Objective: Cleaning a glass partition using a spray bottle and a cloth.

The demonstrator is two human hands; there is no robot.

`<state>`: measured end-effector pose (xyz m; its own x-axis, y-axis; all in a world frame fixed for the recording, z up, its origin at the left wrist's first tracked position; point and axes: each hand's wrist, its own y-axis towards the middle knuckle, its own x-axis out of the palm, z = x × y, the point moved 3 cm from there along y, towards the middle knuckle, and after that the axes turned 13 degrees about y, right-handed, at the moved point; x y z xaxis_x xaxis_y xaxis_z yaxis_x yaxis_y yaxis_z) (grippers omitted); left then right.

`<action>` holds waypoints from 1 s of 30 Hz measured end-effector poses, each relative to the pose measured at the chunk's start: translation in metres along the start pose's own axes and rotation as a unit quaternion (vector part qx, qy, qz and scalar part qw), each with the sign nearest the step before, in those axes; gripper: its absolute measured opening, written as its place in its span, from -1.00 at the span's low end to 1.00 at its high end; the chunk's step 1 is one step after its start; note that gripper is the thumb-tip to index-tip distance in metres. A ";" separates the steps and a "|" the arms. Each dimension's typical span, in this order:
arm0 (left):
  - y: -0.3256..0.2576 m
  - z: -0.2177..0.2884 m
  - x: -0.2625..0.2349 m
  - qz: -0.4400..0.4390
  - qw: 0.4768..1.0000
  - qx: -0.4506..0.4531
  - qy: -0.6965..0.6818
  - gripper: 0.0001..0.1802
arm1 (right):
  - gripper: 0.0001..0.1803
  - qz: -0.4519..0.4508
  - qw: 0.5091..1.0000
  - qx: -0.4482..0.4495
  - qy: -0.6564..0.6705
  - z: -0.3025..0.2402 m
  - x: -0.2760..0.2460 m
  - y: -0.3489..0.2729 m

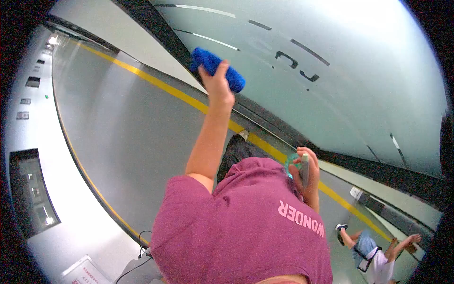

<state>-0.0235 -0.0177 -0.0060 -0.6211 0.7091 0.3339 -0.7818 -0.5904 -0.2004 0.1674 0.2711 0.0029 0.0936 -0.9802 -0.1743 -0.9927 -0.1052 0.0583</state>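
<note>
My left hand [216,81] is raised at arm's length and grips a blue cloth [208,61], pressing it against a large frosted glass wall [340,85]. My right hand [306,174] stays close to my chest, fingers wrapped round a teal spray bottle [292,163] with a grey handle. Below both hands are my maroon shirt [246,227], a dark trouser leg [236,149] and a light shoe [243,135].
A grey floor [123,132] with a yellow line [189,99] runs along the dark base of the glass. Another person [373,253] is low on the floor at the lower right. A black cable [142,239] and a white sign [85,272] lie at the lower left.
</note>
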 end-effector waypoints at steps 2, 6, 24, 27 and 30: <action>-0.018 0.002 0.038 -0.047 0.999 0.009 -0.001 -0.18 | -0.61 -0.016 1.000 0.016 -0.016 0.003 -0.003 -0.004; -0.042 -0.002 0.099 -0.272 0.957 0.097 -0.007 -0.44 | -0.62 -0.029 0.996 -0.062 -0.057 0.008 0.020 0.001; 0.113 0.015 0.036 0.037 0.997 -0.002 -0.072 -0.42 | -0.63 -0.106 0.983 -0.091 -0.119 -0.011 0.035 0.032; 0.087 0.008 0.046 0.016 1.000 0.019 0.003 -0.33 | -0.61 -0.090 0.987 -0.071 -0.108 -0.005 0.034 0.032; 0.012 0.024 0.085 -0.074 0.982 0.163 0.054 -0.30 | -0.62 -0.074 0.991 -0.060 -0.095 -0.004 0.034 0.030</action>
<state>-0.0846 0.0258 0.0422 -0.5173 0.8233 0.2338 -0.8160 -0.5568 0.1551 0.1410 0.2338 0.0031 0.2102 -0.9042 -0.3718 -0.9518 -0.2761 0.1334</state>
